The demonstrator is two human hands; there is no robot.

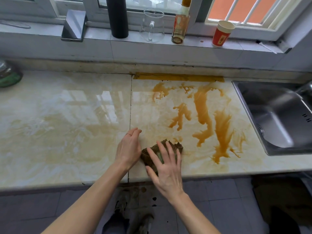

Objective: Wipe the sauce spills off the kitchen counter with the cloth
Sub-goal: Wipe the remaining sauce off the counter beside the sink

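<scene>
A brown, stained cloth [177, 146] lies folded on the pale marble counter [67, 115] near its front edge. My right hand [166, 168] presses flat on the cloth with fingers spread and straight. My left hand [129, 149] rests just left of the cloth, fingers loosely curled, its edge against the cloth's side; whether it holds the cloth is hidden. Thick orange-brown sauce spills [204, 112] streak the counter to the right of the cloth, reaching toward the sink. Faint yellowish smears cover the counter's left half.
A steel sink [276, 115] is set into the counter at the right. On the window ledge stand a black cylinder [117, 17], a glass jug [152, 25], a sauce bottle [181, 22] and a red paper cup [222, 33]. A green-based container [8, 73] sits far left.
</scene>
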